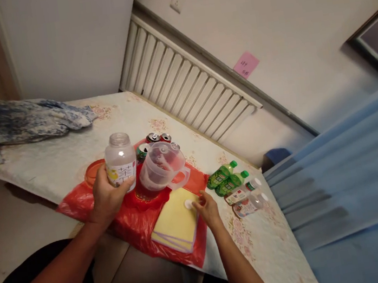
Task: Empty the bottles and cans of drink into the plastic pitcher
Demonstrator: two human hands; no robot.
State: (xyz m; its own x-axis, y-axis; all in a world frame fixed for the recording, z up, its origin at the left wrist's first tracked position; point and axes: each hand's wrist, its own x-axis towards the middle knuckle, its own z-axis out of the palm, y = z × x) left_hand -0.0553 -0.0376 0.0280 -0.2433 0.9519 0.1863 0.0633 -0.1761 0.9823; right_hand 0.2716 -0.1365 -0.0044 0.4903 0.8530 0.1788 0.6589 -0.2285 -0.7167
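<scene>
Two bare forearms reach in from the bottom edge toward the near edge of the table (70, 144). At the left, the left hand (107, 197) is wrapped around the lower half of a clear plastic bottle (120, 162), holding it upright just above the red plastic bag (133, 222) spread over the near edge. The bottle's mouth is open, with no cap on it, and it looks empty or nearly so, though that is hard to judge. The right hand (207, 209) rests on the near corner of a stack of yellow sheets (177, 220), fingers curled narrowly beside a small white cap (188, 204) lying on the top sheet; whether the fingertips touch the cap cannot be told. So the opening looks done, the cap sitting apart from its bottle, and nothing shows any pouring yet.

Just beyond the hands a clear measuring jug (162, 166) stands on the red bag, beside the bottle, seemingly empty. Behind it are several drink cans (155, 139), and an orange bowl (94, 171) sits behind the left hand. Toward the right edge four small bottles (234, 186) lie on their sides, two green, two pale. A blue patterned cloth (20, 120) is heaped at the far left corner.
</scene>
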